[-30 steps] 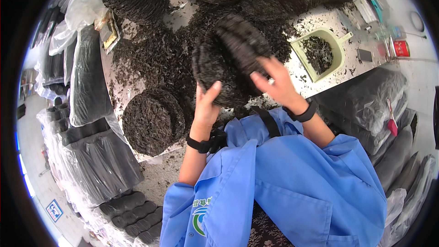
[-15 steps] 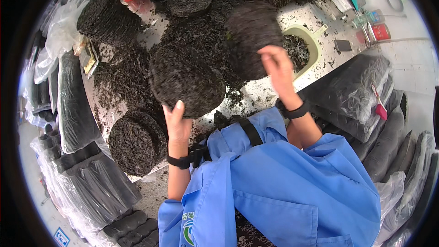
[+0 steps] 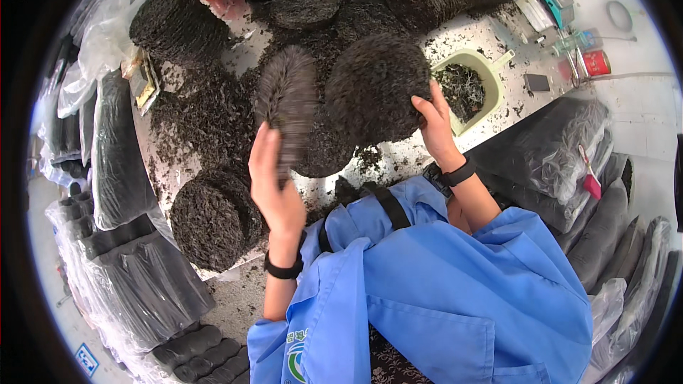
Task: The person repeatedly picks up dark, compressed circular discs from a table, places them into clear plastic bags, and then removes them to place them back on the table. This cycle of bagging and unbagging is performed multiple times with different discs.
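We've got two dark round cakes lifted over the surface's middle. Left hand [image 3: 274,188] has fingers clamped on the edge-on cake [image 3: 286,103]; right hand [image 3: 435,124] fingers grip the rim of the face-on cake [image 3: 373,85]. Pale green tub [image 3: 492,80] near the right edge holds dark loose scraps. Bagged dark rolls [image 3: 135,291] off the left edge are partly cut off.
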`<action>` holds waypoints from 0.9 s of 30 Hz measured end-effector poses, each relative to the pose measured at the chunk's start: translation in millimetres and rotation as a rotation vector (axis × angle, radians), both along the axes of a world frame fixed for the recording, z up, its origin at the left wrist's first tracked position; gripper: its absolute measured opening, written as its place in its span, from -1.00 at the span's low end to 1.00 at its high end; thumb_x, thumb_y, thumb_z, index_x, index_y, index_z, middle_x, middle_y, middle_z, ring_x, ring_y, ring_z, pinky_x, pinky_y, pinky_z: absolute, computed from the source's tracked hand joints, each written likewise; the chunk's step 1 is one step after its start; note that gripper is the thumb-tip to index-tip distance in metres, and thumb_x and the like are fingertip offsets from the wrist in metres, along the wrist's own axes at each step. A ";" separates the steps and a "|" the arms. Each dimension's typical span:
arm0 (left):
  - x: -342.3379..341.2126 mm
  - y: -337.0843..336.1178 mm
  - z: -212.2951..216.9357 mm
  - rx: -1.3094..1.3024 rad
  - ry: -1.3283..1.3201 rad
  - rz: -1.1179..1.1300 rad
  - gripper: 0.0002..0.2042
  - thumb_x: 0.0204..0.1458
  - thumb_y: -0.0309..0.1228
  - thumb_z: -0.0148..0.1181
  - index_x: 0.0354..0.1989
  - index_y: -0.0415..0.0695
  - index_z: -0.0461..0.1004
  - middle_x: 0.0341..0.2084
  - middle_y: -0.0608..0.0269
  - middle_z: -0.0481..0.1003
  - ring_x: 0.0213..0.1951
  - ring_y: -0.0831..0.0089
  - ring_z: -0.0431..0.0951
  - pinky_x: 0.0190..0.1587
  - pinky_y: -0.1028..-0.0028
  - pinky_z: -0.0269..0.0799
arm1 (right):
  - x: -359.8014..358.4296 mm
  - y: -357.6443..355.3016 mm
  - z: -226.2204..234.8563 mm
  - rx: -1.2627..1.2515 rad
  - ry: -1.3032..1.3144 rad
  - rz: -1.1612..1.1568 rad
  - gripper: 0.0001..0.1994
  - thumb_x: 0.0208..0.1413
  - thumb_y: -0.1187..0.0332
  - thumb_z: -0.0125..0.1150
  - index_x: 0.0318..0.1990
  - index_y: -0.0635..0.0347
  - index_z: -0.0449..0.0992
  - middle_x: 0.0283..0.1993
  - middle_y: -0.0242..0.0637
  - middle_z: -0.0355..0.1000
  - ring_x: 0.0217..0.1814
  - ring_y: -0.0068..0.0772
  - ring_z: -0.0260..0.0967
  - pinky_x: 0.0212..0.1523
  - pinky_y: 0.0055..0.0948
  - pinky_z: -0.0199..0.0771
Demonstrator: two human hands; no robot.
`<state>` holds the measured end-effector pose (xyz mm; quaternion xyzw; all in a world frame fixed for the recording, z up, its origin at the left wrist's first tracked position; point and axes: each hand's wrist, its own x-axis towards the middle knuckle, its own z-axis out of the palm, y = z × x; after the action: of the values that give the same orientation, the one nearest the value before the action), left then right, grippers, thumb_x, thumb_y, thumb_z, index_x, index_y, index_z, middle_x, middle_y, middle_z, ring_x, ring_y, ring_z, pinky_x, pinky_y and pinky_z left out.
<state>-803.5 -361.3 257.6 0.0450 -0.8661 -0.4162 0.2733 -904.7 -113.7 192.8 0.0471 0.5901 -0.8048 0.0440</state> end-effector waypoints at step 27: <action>161.5 -151.8 49.0 1.079 0.072 0.759 -0.37 -0.05 -0.48 0.27 0.21 -0.29 0.13 -0.04 0.01 0.40 -0.05 0.26 0.47 0.01 0.31 0.41 | 69.0 -299.8 56.6 -0.013 0.194 1.032 -0.38 0.11 0.16 0.17 0.20 0.34 0.11 0.12 -0.05 0.19 0.20 -0.22 0.14 0.17 -0.30 0.16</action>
<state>-641.9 -513.1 306.5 0.4639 -0.4504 -0.6676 0.3691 -835.7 -413.5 249.4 -0.3246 0.5330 -0.6827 0.3800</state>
